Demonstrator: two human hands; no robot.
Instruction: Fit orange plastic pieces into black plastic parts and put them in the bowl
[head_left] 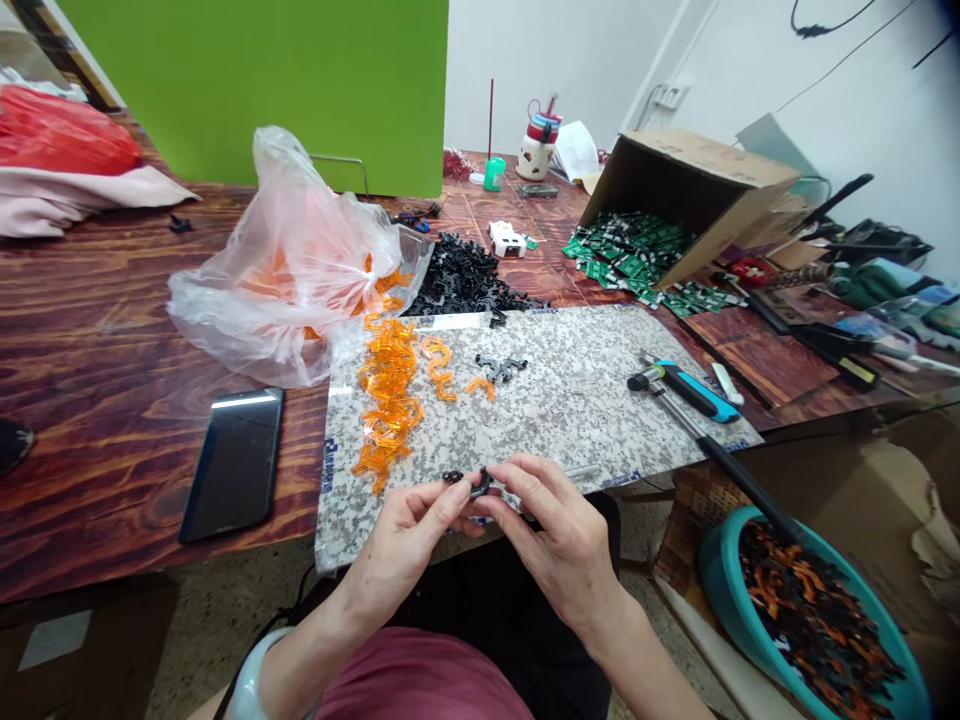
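Note:
A small black curved part (pixel 481 487) is pinched between both hands over the front edge of the speckled board (pixel 555 400). My left hand (pixel 411 530) has thumb and fingers closed on its left end, and my right hand (pixel 551 525) grips its right end. Beyond the hands, a few black parts (pixel 502 368) and an orange piece (pixel 481 387) lie on the board. Translucent orange parts (pixel 390 385) form a long row at the board's left. Black parts (pixel 461 272) are heaped behind the board.
A phone (pixel 234 462) lies left of the board, near a plastic bag (pixel 292 270). Hammer (pixel 712 455) and blue-black tool (pixel 697 392) rest at the right. A cardboard box (pixel 690 180) spills green circuit boards (pixel 637 255). A teal basin (pixel 724 580) of mixed parts stands lower right.

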